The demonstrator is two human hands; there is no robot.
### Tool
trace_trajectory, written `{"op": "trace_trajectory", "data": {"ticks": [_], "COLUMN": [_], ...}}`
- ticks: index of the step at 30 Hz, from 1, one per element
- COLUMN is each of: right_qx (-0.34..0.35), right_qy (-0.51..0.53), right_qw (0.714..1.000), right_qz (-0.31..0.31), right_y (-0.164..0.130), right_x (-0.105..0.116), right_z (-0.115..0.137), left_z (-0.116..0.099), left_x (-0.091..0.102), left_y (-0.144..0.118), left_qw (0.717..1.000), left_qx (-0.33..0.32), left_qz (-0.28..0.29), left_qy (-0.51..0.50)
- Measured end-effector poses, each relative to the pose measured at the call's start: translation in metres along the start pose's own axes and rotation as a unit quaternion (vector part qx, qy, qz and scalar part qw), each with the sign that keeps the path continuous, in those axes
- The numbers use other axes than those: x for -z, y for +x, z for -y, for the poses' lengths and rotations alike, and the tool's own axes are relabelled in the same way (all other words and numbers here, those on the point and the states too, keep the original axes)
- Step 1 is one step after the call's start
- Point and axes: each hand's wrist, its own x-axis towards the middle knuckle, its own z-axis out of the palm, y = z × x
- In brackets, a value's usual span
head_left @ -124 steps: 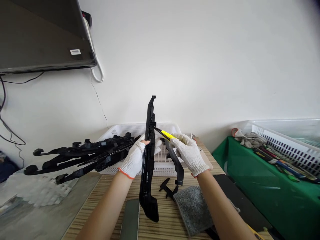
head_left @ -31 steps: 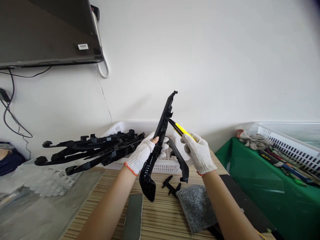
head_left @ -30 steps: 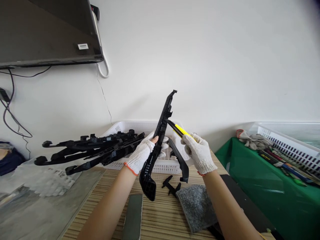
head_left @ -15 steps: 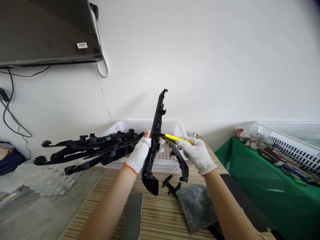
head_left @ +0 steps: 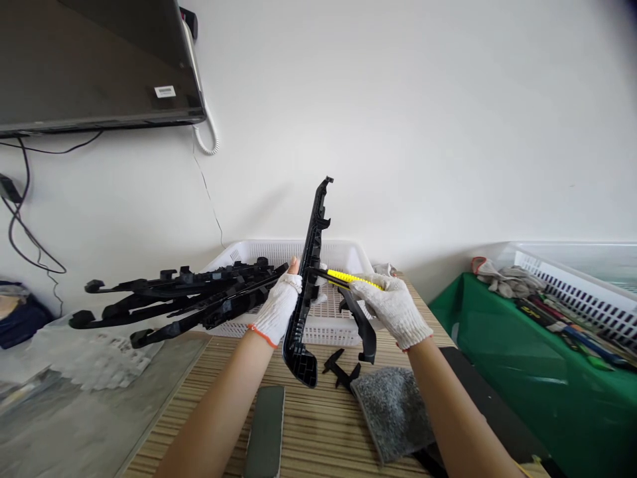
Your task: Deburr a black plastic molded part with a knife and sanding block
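My left hand (head_left: 281, 302), in a white knit glove with the thumb bare, grips a long black plastic trim piece (head_left: 300, 325) held upright and slightly tilted. In my gloved right hand (head_left: 391, 304) is a yellow and black utility knife (head_left: 343, 276), its tip at the trim piece's right side. Whether the blade cuts in cannot be made out. A white plastic basket (head_left: 328, 332) stands behind both hands. More black trim pieces (head_left: 199, 295) lie across its left side and stick out over the edge. A curved black part (head_left: 365, 332) hangs below my right hand.
On the striped wooden table (head_left: 318, 438) lie a black caliper (head_left: 341, 370), a grey cloth (head_left: 393, 411) and a grey-green flat block (head_left: 266, 431). To the right, a green-covered surface (head_left: 488, 358) bears gloves, tools and a white crate (head_left: 572, 282). A screen (head_left: 94, 60) hangs upper left.
The knife tip has dipped slightly along the trim piece. My left hand keeps its grip, and everything else looks nearly the same.
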Motion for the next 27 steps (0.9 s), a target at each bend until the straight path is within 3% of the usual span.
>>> {"op": "trace_trajectory", "data": {"ticks": [4,16,22,27], "right_qx": [0.005,0.006,0.018,0.032], "right_qy": [-0.009,-0.016,-0.005,-0.027], "right_qw": [1.0,0.999,0.999,0.998], "right_qz": [-0.021,-0.033,-0.033,-0.044], "right_y": [0.0002,0.0008,0.0024,0.0019], "right_x": [-0.0003,-0.0008,-0.0017,-0.0019], "right_z": [-0.0022,-0.0019,-0.0034,-0.0027], "left_z": [-0.0038,-0.0034,0.0009,0.0], "left_x": [-0.0058,-0.007,-0.0032,-0.0048], "left_y": [-0.0056,-0.0044,-0.0057,-0.0087], "left_qw": [0.999,1.0,0.998,0.998], "left_qx": [-0.019,-0.024,-0.069,-0.057], "left_qz": [-0.027,-0.006,0.013,0.022], "left_qy": [0.021,-0.003,0.0,-0.001]}}
